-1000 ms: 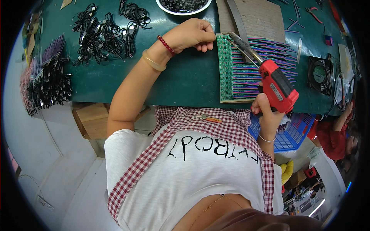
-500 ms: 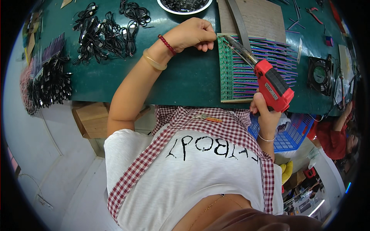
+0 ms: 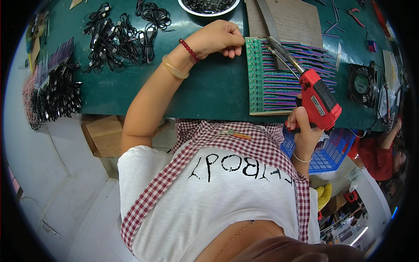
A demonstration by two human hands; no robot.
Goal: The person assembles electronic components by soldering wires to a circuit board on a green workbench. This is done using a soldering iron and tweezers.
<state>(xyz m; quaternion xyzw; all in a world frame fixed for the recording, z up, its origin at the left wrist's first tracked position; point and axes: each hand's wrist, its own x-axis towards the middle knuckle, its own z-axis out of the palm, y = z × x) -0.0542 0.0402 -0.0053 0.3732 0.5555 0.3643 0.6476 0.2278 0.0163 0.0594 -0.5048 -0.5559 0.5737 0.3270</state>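
Right of the middle, the right hand [image 3: 308, 132] grips a red soldering gun [image 3: 317, 94]. Top middle, the left hand [image 3: 221, 39] is curled closed beside green circuit boards [image 3: 255, 78].

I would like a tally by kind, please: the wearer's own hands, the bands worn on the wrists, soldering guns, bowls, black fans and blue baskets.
Own hands (left hand, right hand): 2
Wrist bands (red beaded bracelet, pale bangle, thin bangle): 3
Red soldering gun: 1
White bowl: 1
Black fan: 1
Blue basket: 1
Total: 9
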